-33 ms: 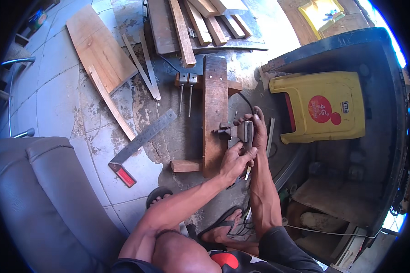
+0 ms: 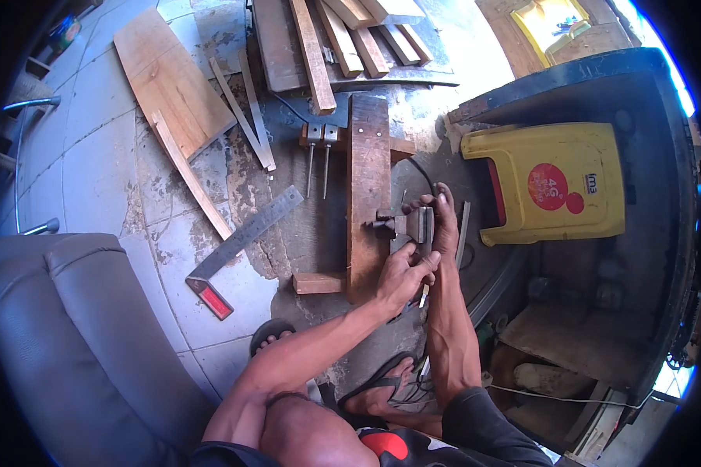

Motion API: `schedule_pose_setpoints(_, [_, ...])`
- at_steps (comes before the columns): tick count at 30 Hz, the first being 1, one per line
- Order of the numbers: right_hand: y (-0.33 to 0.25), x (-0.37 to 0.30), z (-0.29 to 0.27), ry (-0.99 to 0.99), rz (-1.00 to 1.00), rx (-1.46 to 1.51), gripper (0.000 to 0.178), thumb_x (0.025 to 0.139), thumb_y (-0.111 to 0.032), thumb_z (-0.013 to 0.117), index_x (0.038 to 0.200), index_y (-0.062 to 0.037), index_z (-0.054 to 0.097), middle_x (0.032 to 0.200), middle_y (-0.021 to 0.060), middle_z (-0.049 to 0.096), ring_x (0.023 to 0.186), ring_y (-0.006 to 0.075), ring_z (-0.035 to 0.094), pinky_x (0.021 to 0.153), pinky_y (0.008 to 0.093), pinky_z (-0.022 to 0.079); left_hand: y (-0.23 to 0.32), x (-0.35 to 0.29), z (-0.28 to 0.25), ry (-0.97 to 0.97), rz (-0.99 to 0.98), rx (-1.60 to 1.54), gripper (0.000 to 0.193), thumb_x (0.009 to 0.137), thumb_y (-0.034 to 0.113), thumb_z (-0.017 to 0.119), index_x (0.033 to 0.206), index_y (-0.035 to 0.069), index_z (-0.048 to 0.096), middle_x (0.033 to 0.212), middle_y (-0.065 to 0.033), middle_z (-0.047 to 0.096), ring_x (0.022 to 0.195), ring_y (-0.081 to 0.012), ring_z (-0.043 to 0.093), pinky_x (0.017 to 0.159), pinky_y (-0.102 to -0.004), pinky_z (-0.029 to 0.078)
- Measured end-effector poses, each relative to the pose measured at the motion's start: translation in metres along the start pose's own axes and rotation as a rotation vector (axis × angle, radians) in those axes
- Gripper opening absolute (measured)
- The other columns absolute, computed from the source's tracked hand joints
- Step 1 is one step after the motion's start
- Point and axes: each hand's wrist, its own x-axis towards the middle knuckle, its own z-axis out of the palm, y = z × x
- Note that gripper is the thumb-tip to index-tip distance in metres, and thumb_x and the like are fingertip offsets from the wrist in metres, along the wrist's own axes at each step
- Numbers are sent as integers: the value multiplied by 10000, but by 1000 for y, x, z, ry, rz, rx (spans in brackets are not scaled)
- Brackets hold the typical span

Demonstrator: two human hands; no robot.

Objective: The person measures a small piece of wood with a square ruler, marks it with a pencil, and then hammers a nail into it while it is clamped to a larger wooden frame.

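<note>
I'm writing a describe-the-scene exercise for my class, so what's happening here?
A person has both hands at a grey metal device, perhaps a small vise, beside a dark wooden beam. The left hand is at its near side, the right hand along its right side; exactly how the fingers grip is hard to tell. A metal square lies on the floor to the left, and cut timber lengths lie beyond the beam.

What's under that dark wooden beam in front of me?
At the beam's far end, a wooden crosspiece shows past both sides; nearer you, a reddish wooden block juts out leftward. The beam covers whatever lies directly beneath it, so that can't be seen.
</note>
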Motion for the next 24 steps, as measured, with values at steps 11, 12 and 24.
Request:
schedule_pose_setpoints(11, [-14, -26, -10, -5, -3, 171, 196, 918, -187, 712, 1090, -100, 678, 980, 90, 724, 1072, 271, 670, 998, 445, 528, -1, 1, 2, 26, 18, 35, 319, 992, 296, 696, 1109, 37, 550, 920, -54, 606, 753, -123, 626, 572, -271, 506])
schedule_pose_setpoints(12, [-15, -28, -11, -42, -9, 193, 194, 905, -171, 711, 1082, -98, 680, 992, 93, 727, 1102, 278, 662, 1025, 451, 512, 0, 0, 2, 23, 11, 33, 316, 993, 295, 695, 1111, 40, 551, 922, -54, 606, 753, -122, 625, 585, -269, 506])
schedule_pose_setpoints(24, [-18, -48, -12, -170, -63, 142, 149, 894, -166, 672, 1012, -76, 686, 1178, 139, 722, 1238, 306, 609, 1122, 473, 432, 4, -3, 5, 63, -16, 26, 294, 999, 284, 685, 1114, 50, 548, 922, -53, 615, 764, -124, 625, 692, -283, 521])
